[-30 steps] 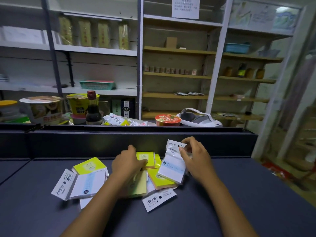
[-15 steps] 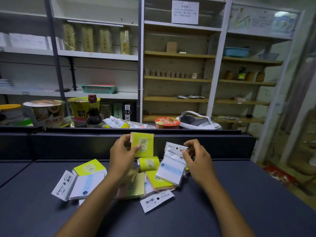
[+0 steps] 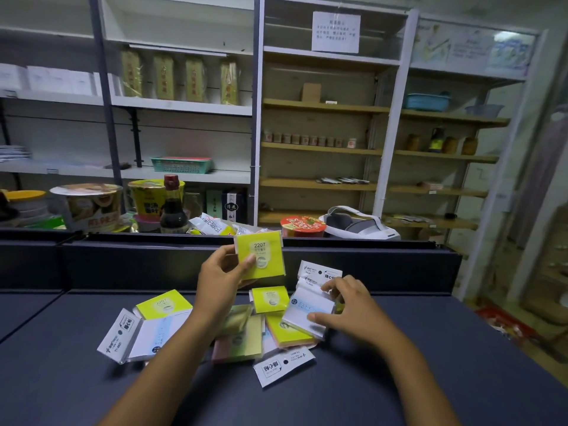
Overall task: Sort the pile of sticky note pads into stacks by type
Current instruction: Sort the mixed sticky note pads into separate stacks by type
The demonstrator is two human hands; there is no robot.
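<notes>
Head view gives me the whole job at a glance, and I judge the sorting barely begun: most of the sticky note pads lie in one loose, overlapping heap on the dark worktop (image 3: 430, 379), with no tidy stack that I can make out. My left hand (image 3: 219, 281) pinches a yellow pad (image 3: 264, 256) marked 2207 between thumb and fingers, lifted clear of the heap and held upright in front of the raised back edge of the worktop. My right hand (image 3: 347, 309) has its fingers curled over a white-wrapped pad (image 3: 307, 315) at the right side of the heap, thumb on its near edge, so I read it as gripping that pad where it lies. Two more yellow 2207 pads rest below: one (image 3: 270, 299) just beside the white one, another (image 3: 163, 305) on the left, propped over a second white pack (image 3: 144, 333). A pastel multicolour pad (image 3: 242, 339) and an orange-edged yellow pad (image 3: 289, 333) sit in the middle, and a white packet (image 3: 284, 365) lies nearest me. Left to do, as I see it: gather the yellows together, the whites together, then the mixed-colour ones, each in its own stack
</notes>
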